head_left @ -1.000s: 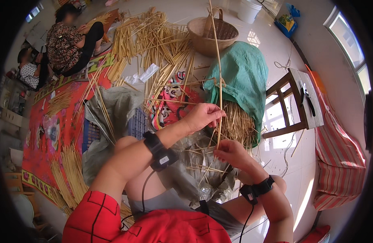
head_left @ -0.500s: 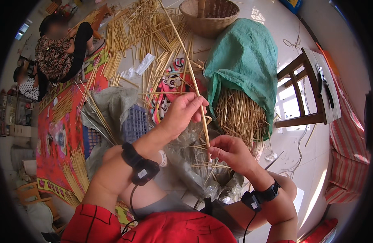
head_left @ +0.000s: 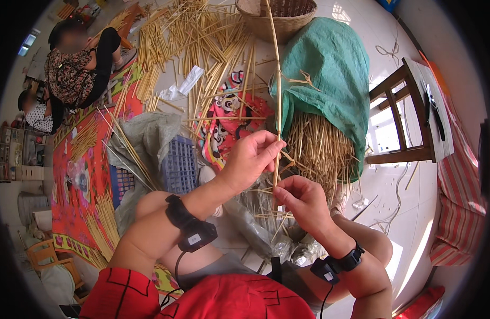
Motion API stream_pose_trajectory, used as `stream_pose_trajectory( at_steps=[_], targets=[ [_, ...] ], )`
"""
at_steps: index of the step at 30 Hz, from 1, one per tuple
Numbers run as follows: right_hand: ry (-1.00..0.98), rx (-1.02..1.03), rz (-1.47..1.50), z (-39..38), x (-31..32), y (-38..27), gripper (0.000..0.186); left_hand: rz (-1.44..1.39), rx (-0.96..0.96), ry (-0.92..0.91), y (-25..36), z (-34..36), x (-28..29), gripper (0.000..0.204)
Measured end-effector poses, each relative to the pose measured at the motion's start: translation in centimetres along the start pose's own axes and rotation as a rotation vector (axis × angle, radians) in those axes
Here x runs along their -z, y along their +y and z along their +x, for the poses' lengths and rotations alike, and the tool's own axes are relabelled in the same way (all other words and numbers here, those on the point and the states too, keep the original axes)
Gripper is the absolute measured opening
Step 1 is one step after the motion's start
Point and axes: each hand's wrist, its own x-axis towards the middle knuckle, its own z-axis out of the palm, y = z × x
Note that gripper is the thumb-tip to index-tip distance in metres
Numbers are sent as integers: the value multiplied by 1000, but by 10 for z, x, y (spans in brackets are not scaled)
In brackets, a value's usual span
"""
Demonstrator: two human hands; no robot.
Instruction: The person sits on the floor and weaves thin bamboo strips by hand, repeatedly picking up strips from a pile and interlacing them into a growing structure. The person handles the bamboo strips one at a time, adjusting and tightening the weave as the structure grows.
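A long, thin straw stalk (head_left: pixel 278 90) stands nearly upright in front of me, with a dry leaf scrap (head_left: pixel 303 80) sticking out from its upper part. My left hand (head_left: pixel 256 158) pinches it between thumb and fingers partway down. Just below, my right hand (head_left: pixel 302 199) grips its lower end between thumb and forefinger. Behind the hands, a green woven sack (head_left: pixel 327 64) lies with its mouth toward me, and a dense bundle of straw stalks (head_left: pixel 319 151) pokes out of it. Crumpled clear plastic (head_left: pixel 255 228) lies beneath my hands.
Loose cut stalks (head_left: pixel 202 37) cover the floor ahead, beside a wicker basket (head_left: pixel 293 21). At left are a blue plastic crate (head_left: pixel 179 165), a grey sheet (head_left: pixel 149 135) and a red floral mat (head_left: pixel 75 196). A wooden stool (head_left: pixel 415 117) stands right. A seated person (head_left: pixel 75 69) works at upper left.
The stalk has swung from leaning left to nearly upright. My left hand has moved slightly down and right toward my right hand. Both hands keep their grip.
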Motion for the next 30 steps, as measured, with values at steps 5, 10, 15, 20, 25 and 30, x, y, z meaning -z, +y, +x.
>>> stream_pose_trajectory(
  at_steps=[5,10,15,20,25,30],
  targets=[
    [-19,16,-18,3,0,4,13,43,-10,-9,2,-1,1,19],
    [-68,-61,170,5,-1,3,17,50,-25,7,5,-1,2,18],
    [-73,-14,132,6,-4,6,17,43,-51,18,4,-2,2,18],
    [-61,-17,96,6,-3,12,17,71,-50,10,3,-3,0,19],
    [-53,-40,134,6,-4,9,16,63,-70,4,3,-1,1,20],
    [-62,-17,70,4,-1,5,16,49,-50,42,5,1,2,19]
  ],
)
